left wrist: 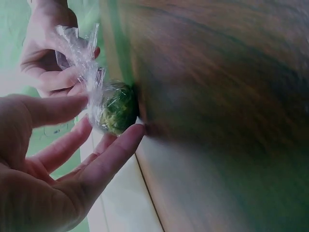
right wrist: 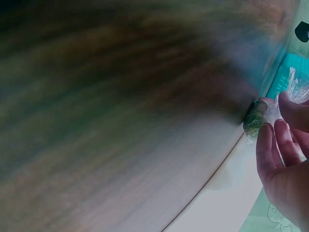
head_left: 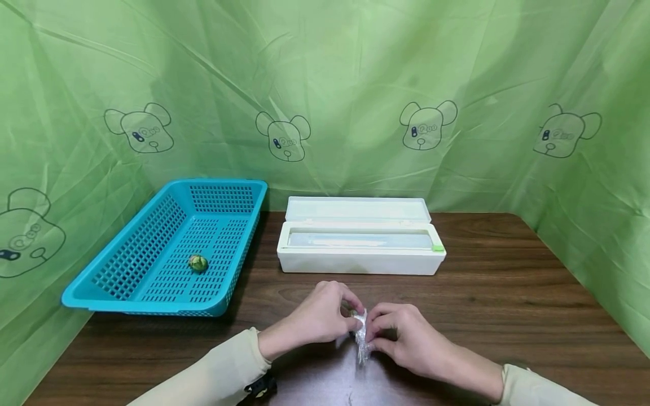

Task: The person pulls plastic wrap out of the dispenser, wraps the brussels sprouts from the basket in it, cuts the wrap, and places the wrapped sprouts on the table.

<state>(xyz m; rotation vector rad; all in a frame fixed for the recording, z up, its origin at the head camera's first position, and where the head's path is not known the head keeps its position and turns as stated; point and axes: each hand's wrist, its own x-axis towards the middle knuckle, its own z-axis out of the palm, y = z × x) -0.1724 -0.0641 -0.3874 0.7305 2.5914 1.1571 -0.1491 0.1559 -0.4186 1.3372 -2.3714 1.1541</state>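
Clear wrap [left wrist: 79, 50] clings round the sprout [left wrist: 120, 110], nearer than the box [head_left: 360, 263]. The left hand [head_left: 325, 316] holds the sprout; the right hand [head_left: 408, 339] pinches the wrap's tail. Probably light, firm, slick outside: best gripped round its middle.

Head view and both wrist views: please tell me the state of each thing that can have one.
Blue rectangular perforated plastic basket: upright, open-topped
Small round green vegetable in it: unwrapped
Long white plastic box: lid open
Second small round green vegetable: wrapped in clear plastic film
Clear plastic film: crumpled, bunched at one side
Left hand: holds the wrapped vegetable
Right hand: pinches the bunched film
Green printed sheet: hanging, creased
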